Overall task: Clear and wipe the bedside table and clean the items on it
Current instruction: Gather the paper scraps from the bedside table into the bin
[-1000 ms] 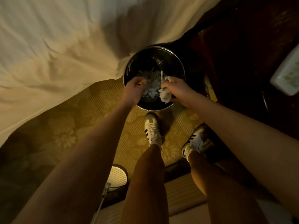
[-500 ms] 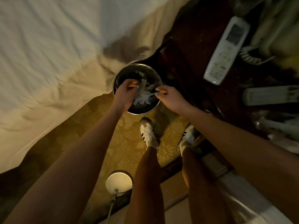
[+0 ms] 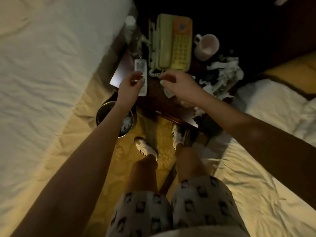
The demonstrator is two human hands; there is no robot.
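L hand (image 3: 130, 84) & R hand (image 3: 177, 87) hover over bedside table (image 3: 153, 100). Fingers loosely curled, nothing held as far as seen. Remote (image 3: 140, 65) just under L fingertips, phone (image 3: 171, 43) beyond both. Mug (image 3: 206, 47) & tissue heap (image 3: 224, 72) to right of R fingers. Bin (image 3: 101, 115) back by L wrist, some tissue inside. Est.: clearing partly done, wiping not begun.

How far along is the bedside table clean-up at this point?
Early. Done: some tissue scraps lie in the bin. In hand: nothing; left hand and right hand hover empty over the table. Left: tissue pile, remote, phone, mug, bottle all on it; no cloth in view.
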